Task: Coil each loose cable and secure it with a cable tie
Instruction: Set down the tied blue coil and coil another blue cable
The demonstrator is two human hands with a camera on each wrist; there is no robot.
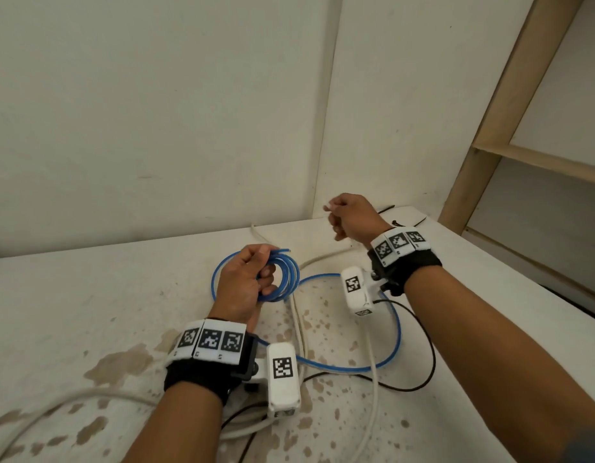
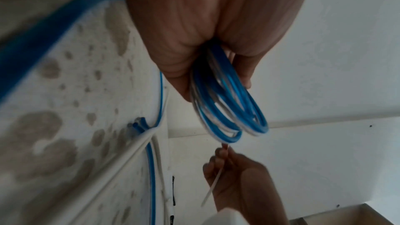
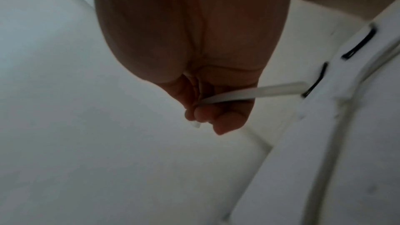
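Stained white table [image 1: 89, 295] under 2 hands: the left hand [image 1: 246, 282] grips the blue cable [image 1: 284, 275] coil above it, the right hand [image 1: 351, 217] pinches a white cable tie [image 3: 255, 91]. Slackening fingers could let the loops spring apart before tying.

The head view is evenly and softly lit, sharp across the stained table [image 1: 89, 295], with faint shadows and straight lines bowing toward the edges. Both wrist views are dimmer and greyer: the left hand [image 2: 207, 28] fills the top as a soft, out-of-focus mass, and the blue cable [image 2: 227, 105] smears with motion. The right hand [image 3: 190, 40] is dark against pale walls, while the white tie [image 3: 255, 92] and the table edge streak into blur.
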